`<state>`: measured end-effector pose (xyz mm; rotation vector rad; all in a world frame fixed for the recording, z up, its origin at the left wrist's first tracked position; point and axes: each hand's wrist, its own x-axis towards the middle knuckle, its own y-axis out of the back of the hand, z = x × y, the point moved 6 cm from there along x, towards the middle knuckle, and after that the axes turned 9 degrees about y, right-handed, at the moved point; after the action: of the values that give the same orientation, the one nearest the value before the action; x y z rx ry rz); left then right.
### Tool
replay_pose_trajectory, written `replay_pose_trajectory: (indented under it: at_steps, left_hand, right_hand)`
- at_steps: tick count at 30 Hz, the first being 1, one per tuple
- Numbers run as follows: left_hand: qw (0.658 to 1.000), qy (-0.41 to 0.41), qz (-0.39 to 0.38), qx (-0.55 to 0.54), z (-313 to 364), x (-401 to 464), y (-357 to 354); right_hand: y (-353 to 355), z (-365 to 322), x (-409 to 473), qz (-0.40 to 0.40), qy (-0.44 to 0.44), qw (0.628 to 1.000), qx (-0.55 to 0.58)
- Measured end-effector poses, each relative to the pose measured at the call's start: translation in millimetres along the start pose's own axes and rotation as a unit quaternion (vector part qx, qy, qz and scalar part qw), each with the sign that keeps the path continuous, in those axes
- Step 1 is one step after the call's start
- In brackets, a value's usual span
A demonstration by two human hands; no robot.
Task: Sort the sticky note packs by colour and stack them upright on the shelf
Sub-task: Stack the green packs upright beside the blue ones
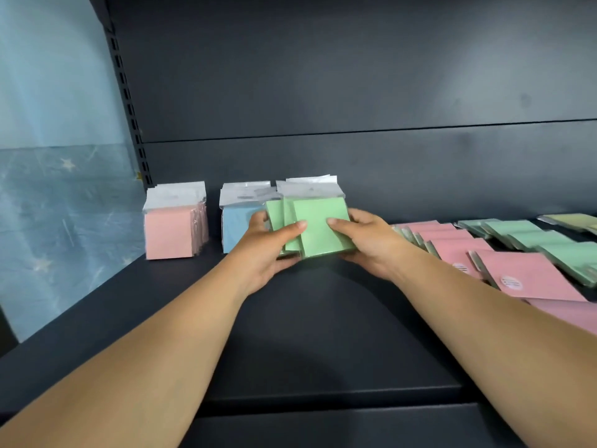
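Both hands grip a bundle of green sticky note packs (pixel 318 227), held upright and slightly fanned over the dark shelf (pixel 323 318). My left hand (pixel 265 250) clasps its left side with the thumb across the front. My right hand (pixel 368 240) clasps the right side. A row of pink packs (pixel 172 231) stands upright at the back left. Blue packs (pixel 237 227) stand beside it, partly hidden behind my left hand and the green bundle.
Loose pink packs (pixel 523 276) lie overlapped flat on the right of the shelf, with loose green packs (pixel 536 240) behind them and yellowish packs (pixel 571 221) at the far right. A slotted upright (pixel 129 108) and blue star-patterned sheet (pixel 58 189) border the left.
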<state>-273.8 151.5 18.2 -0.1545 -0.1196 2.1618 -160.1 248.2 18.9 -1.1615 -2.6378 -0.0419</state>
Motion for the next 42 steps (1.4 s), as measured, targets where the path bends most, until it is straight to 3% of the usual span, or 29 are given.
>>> replay_pose_trajectory:
  at_steps: [4,8,13,19,27,38,42]
  left_hand:
    - [0.983,-0.049,0.045,0.172,3,3,11]
    - [0.948,-0.062,0.040,0.309,-2,1,5]
    - [0.934,-0.113,0.043,0.337,2,0,-3]
    - [0.896,-0.050,0.035,0.439,-16,6,-5]
    - [0.857,-0.015,0.085,0.507,-19,20,-16]
    - [0.889,-0.061,0.155,0.427,-4,56,-14]
    - [0.876,-0.046,0.177,0.447,-10,72,-14]
  right_hand:
    - [1,1,1,-0.019,0.024,0.997,-0.071]
    - [-2,6,-4,-0.063,-0.002,0.985,-0.160]
    - [3,-2,0,-0.031,0.043,0.979,-0.195]
    - [9,7,0,-0.051,0.016,0.951,-0.304]
    - [6,4,3,-0.065,0.025,0.913,-0.403]
    - [12,8,45,0.009,0.064,0.923,-0.379]
    - [19,21,61,0.016,0.066,0.922,-0.381]
